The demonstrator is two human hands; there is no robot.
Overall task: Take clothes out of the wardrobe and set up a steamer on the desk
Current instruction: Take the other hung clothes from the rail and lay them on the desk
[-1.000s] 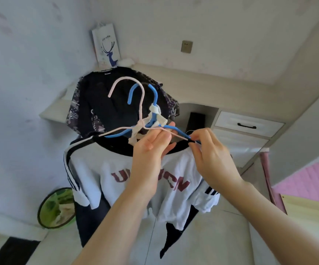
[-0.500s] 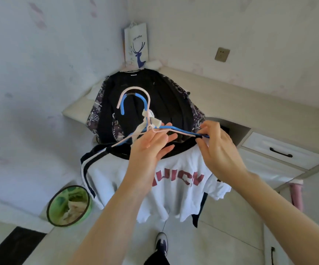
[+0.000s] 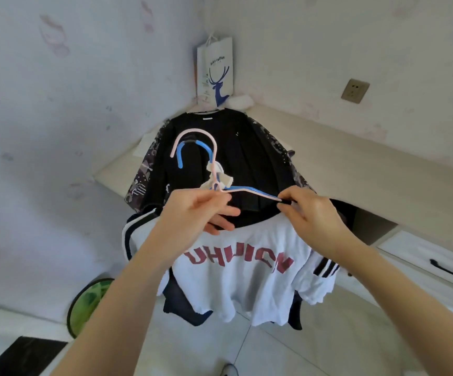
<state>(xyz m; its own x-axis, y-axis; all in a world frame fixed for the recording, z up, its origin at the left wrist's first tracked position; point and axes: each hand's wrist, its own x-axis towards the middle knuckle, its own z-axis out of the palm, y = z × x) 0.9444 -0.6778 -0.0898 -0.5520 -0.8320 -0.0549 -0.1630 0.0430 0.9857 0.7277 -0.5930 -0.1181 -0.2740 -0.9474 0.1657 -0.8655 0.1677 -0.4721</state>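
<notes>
A: State the finger condition.

B: Left hand (image 3: 193, 210) pinches the necks of the pink hanger (image 3: 193, 137) and blue hanger (image 3: 190, 149). Right hand (image 3: 308, 213) pinches the hanger arm at the black collar.

A: Location of the garments?

B: The white T-shirt (image 3: 247, 272) hangs below both hands, a dark garment behind it. The black top (image 3: 233, 158) lies on the desk (image 3: 369, 169).

A: Change since half a second ago?

B: Grips unchanged; the desk corner and paper bag (image 3: 216, 74) appear nearer. Judgement: clothes are out and arriving; no steamer is visible.

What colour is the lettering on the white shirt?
Dark red, on the white shirt, seen in the head view.
</notes>
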